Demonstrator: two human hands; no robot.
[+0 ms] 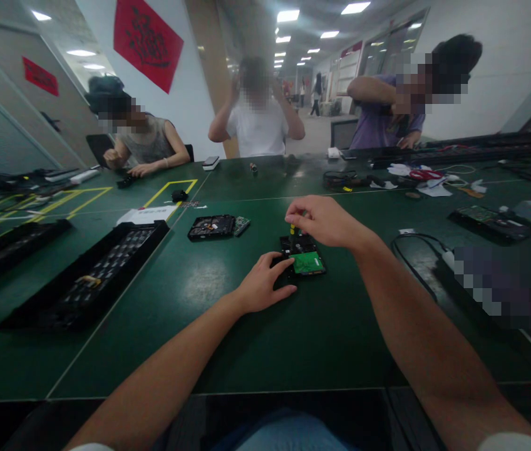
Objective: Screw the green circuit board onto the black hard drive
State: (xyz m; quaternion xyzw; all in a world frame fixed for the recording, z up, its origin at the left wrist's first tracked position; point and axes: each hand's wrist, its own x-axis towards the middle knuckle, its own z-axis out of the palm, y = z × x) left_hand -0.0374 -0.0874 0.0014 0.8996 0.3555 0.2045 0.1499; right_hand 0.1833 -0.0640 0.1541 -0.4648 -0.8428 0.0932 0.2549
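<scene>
A black hard drive (304,255) with a green circuit board on top lies on the green table (228,313) in front of me. My left hand (264,282) rests on the table with its fingers curled against the drive's left edge. My right hand (322,219) hovers above the drive's far end, fingers pinched round a small screwdriver with a yellow handle (292,228) that stands upright on the drive.
A second opened drive (212,227) lies further back left. A long black tray (91,275) stands at the left. Cables and a power strip (439,257) run at the right. Three other people sit at the far side, with tools and parts scattered there.
</scene>
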